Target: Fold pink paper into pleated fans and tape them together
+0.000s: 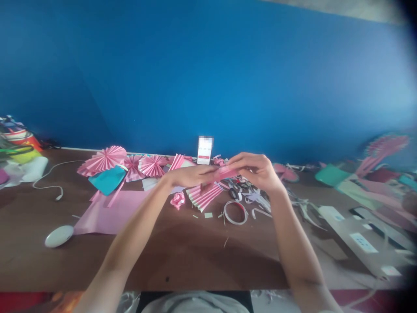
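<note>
A folded pink paper strip is held up over the table between my two hands. My left hand reaches in from the left, its fingers closed against one end of the strip. From the other side my right hand bends over the strip and grips it with thumb and fingers. Under them lies a pleated pink paper with pale edges. A crumpled pink paper piece sits left of it. Close by on the right is a coil of white wire or ribbon. The fingertips are partly hidden and slightly blurred.
A lit phone leans against the blue wall. Pink pleated fans, a teal piece and a pink sheet lie left. A white mouse is near the front. At right stand a white power strip and paper scraps.
</note>
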Demonstrator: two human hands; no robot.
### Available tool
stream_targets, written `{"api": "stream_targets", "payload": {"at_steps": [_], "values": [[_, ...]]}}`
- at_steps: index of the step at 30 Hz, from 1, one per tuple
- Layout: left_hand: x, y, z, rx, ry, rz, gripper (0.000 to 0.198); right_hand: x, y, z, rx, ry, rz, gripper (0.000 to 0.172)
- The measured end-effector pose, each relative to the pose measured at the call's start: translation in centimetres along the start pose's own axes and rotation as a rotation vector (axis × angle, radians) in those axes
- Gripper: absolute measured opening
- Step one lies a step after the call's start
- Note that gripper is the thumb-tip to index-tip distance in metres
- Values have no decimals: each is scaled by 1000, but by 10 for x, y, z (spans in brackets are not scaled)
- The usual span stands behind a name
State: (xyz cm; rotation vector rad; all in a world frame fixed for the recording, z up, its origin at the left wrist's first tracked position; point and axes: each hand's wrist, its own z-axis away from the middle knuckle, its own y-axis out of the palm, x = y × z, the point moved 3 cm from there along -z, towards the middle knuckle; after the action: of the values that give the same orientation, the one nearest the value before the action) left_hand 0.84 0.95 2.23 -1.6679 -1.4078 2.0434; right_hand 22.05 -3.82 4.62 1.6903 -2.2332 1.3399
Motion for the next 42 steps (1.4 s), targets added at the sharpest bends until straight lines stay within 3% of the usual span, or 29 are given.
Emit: {"api": "stream_targets", "payload": {"at_steps": [4, 9, 13, 20, 27, 32, 36, 42], "values": [[-11, 6, -2, 130, -34, 96, 48, 3, 1, -2, -13, -4, 2, 31], [-9, 5, -5, -5, -58, 75, 38, -3, 7, -4, -83, 111, 20, 15], [0, 5, -7, -40, -72, 67, 39, -9, 11, -4, -129, 205, 44, 18], [7, 4, -11, -116, -8, 7, 40, -11, 8, -4, -182, 216, 120, 14], [14, 5, -14, -102, 32, 79, 33, -14, 6, -2, -214, 241, 142, 15], [5, 1, -13, -140, 35, -44, 36, -12, 1, 0, -174, 239, 176, 12], [-4, -2, -8, -187, 18, 13, 34, -11, -3, 2, -197, 224, 203, 7], [-8, 0, -5, -128, 31, -29, 22, -13, 0, -1, -137, 176, 199, 6]]}}
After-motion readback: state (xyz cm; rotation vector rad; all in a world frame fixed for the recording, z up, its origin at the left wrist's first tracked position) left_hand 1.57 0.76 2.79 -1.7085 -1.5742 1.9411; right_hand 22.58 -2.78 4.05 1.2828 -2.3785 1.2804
